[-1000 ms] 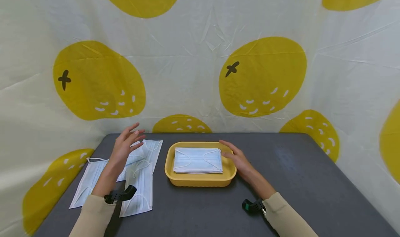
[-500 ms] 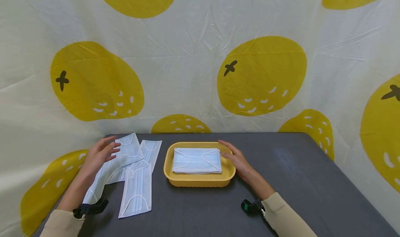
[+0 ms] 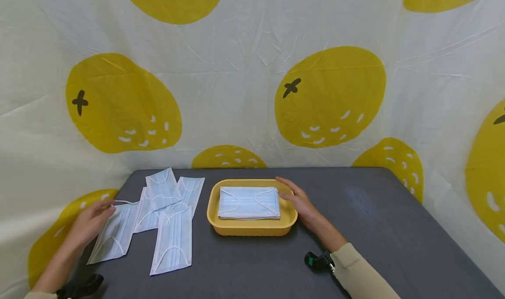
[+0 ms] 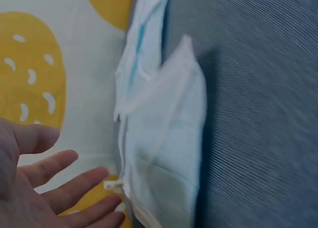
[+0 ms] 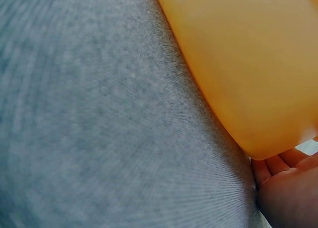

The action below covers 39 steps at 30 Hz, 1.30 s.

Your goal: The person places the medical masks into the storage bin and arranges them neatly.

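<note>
My left hand [image 3: 92, 220] is at the left edge of the leftmost face mask [image 3: 114, 233], fingers spread and loosely bent in the left wrist view. Nothing is held in it, though one fingertip is close to an ear loop. Several more masks, such as the front one [image 3: 172, 242], overlap beside it on the dark table. My right hand [image 3: 301, 202] holds the right side of a yellow tray [image 3: 252, 231], thumb over the rim and fingers along the outside. Inside the tray lies a neat stack of face masks [image 3: 249, 202]. The right wrist view shows the tray's outer wall [image 5: 248, 69] and part of that hand.
A white curtain with yellow fruit prints [image 3: 229, 93] hangs behind the grey table [image 3: 355, 229] and along its sides. Black straps with small devices sit on both wrists, the right one [image 3: 318, 261] close above the table.
My left hand has moved left and toward me, from above the loose masks down to the leftmost one. The right hand, the tray and its stack have stayed in place.
</note>
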### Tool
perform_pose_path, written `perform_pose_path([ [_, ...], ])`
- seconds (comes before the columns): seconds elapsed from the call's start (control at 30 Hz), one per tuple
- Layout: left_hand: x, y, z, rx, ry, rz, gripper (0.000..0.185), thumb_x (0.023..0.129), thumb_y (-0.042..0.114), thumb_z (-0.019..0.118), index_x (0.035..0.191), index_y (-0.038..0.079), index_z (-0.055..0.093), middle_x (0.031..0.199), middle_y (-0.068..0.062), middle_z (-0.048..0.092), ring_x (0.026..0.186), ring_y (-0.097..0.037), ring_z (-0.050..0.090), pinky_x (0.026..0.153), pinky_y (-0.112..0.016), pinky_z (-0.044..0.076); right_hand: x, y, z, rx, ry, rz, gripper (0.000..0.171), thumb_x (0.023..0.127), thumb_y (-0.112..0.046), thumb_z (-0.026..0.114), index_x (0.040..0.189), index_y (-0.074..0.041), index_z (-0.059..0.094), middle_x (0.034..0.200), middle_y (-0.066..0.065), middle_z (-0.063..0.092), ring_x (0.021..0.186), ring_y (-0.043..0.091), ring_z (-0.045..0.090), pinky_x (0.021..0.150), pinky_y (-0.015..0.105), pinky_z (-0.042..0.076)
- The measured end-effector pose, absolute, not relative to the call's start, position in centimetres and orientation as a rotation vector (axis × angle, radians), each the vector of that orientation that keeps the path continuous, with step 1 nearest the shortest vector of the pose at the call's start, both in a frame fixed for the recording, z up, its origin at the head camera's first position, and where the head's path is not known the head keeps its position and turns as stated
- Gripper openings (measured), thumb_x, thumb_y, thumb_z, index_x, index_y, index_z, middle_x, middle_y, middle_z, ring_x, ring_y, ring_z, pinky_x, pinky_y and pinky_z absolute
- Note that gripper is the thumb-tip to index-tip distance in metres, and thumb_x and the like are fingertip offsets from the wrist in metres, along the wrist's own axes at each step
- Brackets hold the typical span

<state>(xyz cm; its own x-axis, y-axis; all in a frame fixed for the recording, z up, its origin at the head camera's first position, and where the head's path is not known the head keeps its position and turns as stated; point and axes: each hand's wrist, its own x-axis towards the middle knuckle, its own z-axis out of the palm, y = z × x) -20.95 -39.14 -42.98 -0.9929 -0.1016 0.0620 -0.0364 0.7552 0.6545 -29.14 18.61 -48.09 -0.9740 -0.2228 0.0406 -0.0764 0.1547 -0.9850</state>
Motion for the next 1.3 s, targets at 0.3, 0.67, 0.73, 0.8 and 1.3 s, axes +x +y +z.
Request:
perform_pose_path([
  [0.3, -20.7, -40.0, -44.3, 0.252, -2.936, -1.077, 0.069, 0.110, 0.043, 0.041, 0.151, -0.013, 0.035, 0.147, -0.044, 0.041, 0.128, -0.058, 0.046, 0.096, -0.064, 0.048, -29.2, 18.7, -48.3, -0.316, 2.295, -1.959, 0.054, 0.105, -0.012, 0.054, 0.158, -0.018, 0.044, 0.171, 0.010, 0.027, 0.159, 0.033, 0.021, 0.129, 0.058, 0.018],
  [0.67, -21.0, -40.3, -44.7, 0.207, -2.945, -0.881, 0.064, 0.100, 0.030, 0.067, 0.144, -0.012, 0.047, 0.139, -0.044, 0.050, 0.121, -0.058, 0.051, 0.089, -0.059, 0.054, -29.0, 18.5, -48.4, -0.301, 2.311, -1.957, 0.055, 0.104, -0.008, 0.053, 0.157, -0.017, 0.045, 0.170, 0.011, 0.029, 0.158, 0.034, 0.024, 0.128, 0.057, 0.020],
  [0.73, -21.1, -40.3, -44.7, 0.199, -2.946, -0.855, 0.064, 0.098, 0.029, 0.070, 0.143, -0.011, 0.049, 0.137, -0.043, 0.053, 0.120, -0.058, 0.052, 0.087, -0.058, 0.055, -29.1, 18.5, -48.4, -0.295, 2.310, -1.961, 0.054, 0.104, -0.008, 0.053, 0.157, -0.018, 0.046, 0.170, 0.011, 0.029, 0.157, 0.033, 0.025, 0.128, 0.057, 0.020],
  [0.8, -21.2, -40.3, -44.7, 0.204, -2.948, -0.860, 0.065, 0.096, 0.027, 0.072, 0.143, -0.011, 0.050, 0.137, -0.043, 0.052, 0.119, -0.058, 0.052, 0.087, -0.059, 0.055, -29.2, 18.5, -48.3, -0.291, 2.309, -1.964, 0.054, 0.104, -0.008, 0.053, 0.157, -0.018, 0.046, 0.170, 0.011, 0.029, 0.157, 0.033, 0.025, 0.128, 0.057, 0.020],
  [1.3, -21.0, -40.3, -44.7, 0.220, -2.929, -0.783, 0.068, 0.080, 0.010, 0.082, 0.139, -0.011, 0.054, 0.136, -0.041, 0.055, 0.121, -0.059, 0.047, 0.090, -0.061, 0.048, -29.3, 18.6, -48.3, -0.300, 2.303, -1.960, 0.055, 0.104, -0.009, 0.052, 0.157, -0.018, 0.044, 0.170, 0.011, 0.029, 0.157, 0.033, 0.025, 0.127, 0.056, 0.022],
])
